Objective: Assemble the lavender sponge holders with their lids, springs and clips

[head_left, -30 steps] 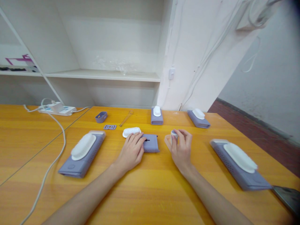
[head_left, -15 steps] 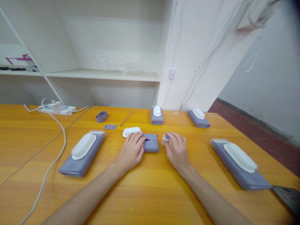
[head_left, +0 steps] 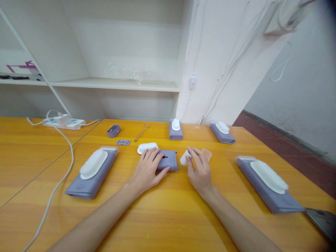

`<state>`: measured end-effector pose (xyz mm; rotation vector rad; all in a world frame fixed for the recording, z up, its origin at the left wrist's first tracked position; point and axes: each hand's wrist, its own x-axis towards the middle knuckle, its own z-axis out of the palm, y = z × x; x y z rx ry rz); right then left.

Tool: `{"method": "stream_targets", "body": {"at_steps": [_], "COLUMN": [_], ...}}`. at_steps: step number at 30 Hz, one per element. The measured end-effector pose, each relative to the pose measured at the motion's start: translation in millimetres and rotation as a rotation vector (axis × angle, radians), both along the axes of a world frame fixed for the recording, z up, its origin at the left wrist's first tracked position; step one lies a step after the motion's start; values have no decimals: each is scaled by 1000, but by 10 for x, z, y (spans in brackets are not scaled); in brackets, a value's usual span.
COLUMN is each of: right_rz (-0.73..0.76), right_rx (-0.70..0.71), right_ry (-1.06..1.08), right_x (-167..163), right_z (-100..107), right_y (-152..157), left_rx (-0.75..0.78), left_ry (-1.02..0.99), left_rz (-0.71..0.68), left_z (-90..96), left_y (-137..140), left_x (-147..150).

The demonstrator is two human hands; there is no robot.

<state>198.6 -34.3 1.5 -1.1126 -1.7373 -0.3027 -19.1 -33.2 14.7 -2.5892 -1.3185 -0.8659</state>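
My left hand (head_left: 147, 168) grips the left part of a small purple housing (head_left: 171, 161), fingers over its top and thumb along the near edge. A dark slot shows in the housing's upper face. Behind those fingers lies a white bristled brush head (head_left: 147, 147). To the right, my right hand (head_left: 200, 171) pinches a short white cylindrical piece (head_left: 184, 158) with some purple near the fingertips. A flat beige piece (head_left: 207, 154) shows behind this hand; whether it joins the white piece I cannot tell.
Purple devices with white brush heads stand at left (head_left: 91, 173), right (head_left: 270, 185) and the back (head_left: 175, 131). A spring (head_left: 141, 133), a purple ring-shaped part (head_left: 113, 131) and a flat slotted plate (head_left: 123, 142) lie back left. A white cable (head_left: 61, 182) crosses the left side; a phone-like dark object (head_left: 321, 220) lies right.
My right hand has tilted the white piece, so its side now shows and the beige piece has come into view. My left thumb has spread along the housing's near edge.
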Motion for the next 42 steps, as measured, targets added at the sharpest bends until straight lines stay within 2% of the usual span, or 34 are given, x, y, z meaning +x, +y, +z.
{"method": "stream_targets", "body": {"at_steps": [3,8,16,26,42], "right_rz": [61,51,110,144,423], "right_rx": [-46,-130,-255,-524,-834], "right_ry": [39,109,183,443,700], "right_x": [-43,-52,-61,-61,-74], "right_z": [21,49,-17,-79,-20], "right_y": [-24,-23,25,81,108], "left_rx": [9,32,21,-18,-8], "left_ry": [5,6,21,23,-17], "left_rz": [28,49,53,30,1], "left_z": [-23,-55,-52,-42,-22], "left_y": [-4,-1,7,12,12], "left_x": [4,6,11,5,14]}}
